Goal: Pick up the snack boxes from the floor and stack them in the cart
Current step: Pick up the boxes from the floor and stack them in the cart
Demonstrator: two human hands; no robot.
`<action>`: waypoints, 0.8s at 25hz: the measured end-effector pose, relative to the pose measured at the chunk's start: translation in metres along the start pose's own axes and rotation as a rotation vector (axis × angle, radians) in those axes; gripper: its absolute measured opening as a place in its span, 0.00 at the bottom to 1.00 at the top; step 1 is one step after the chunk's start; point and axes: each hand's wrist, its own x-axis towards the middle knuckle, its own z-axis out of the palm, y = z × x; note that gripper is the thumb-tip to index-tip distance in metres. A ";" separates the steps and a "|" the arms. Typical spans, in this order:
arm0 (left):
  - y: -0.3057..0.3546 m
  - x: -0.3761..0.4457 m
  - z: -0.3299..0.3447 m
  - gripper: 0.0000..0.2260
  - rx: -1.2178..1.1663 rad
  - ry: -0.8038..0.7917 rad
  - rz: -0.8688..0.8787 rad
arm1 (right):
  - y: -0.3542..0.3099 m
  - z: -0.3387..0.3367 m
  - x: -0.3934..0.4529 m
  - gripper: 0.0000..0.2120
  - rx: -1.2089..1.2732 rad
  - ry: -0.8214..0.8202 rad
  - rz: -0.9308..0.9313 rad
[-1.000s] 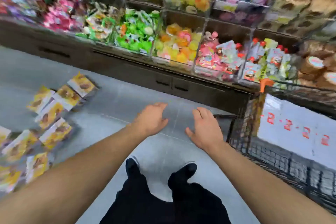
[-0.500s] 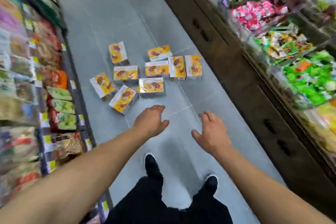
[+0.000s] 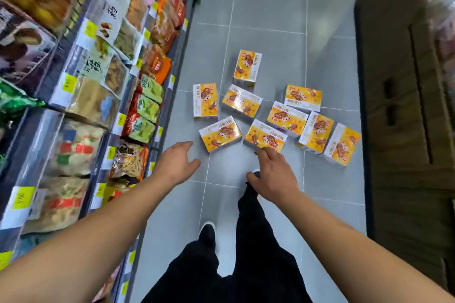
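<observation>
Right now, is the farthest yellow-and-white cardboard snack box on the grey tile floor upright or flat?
Flat. The farthest yellow-and-white snack box lies with its broad printed face up on the grey tile floor.

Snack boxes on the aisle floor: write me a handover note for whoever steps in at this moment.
Left hand: open, holding nothing, held out over the floor.
Right hand: open, holding nothing, fingers reaching toward the nearest box.
Snack boxes: nine in view, all lying on the floor ahead, between the shelves and the dark cabinet.
Cart: out of view.
Done: nothing shown picked up.
Left: pick up every box and stack them in the cart.
</observation>
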 end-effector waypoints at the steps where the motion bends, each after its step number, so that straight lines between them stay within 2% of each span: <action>1: -0.001 0.014 0.002 0.28 -0.037 0.004 -0.051 | 0.007 -0.005 0.022 0.31 -0.003 -0.014 -0.017; 6: -0.005 0.095 0.027 0.27 -0.163 0.016 -0.249 | 0.048 -0.013 0.133 0.30 -0.028 -0.110 -0.057; 11: -0.027 0.174 0.074 0.27 -0.288 -0.004 -0.336 | 0.076 0.032 0.234 0.27 -0.028 -0.156 -0.035; 16: -0.103 0.276 0.168 0.24 -0.338 0.009 -0.431 | 0.083 0.153 0.341 0.25 0.017 -0.182 0.003; 20: -0.172 0.366 0.249 0.26 -0.335 -0.082 -0.435 | 0.103 0.256 0.442 0.25 0.032 -0.159 -0.015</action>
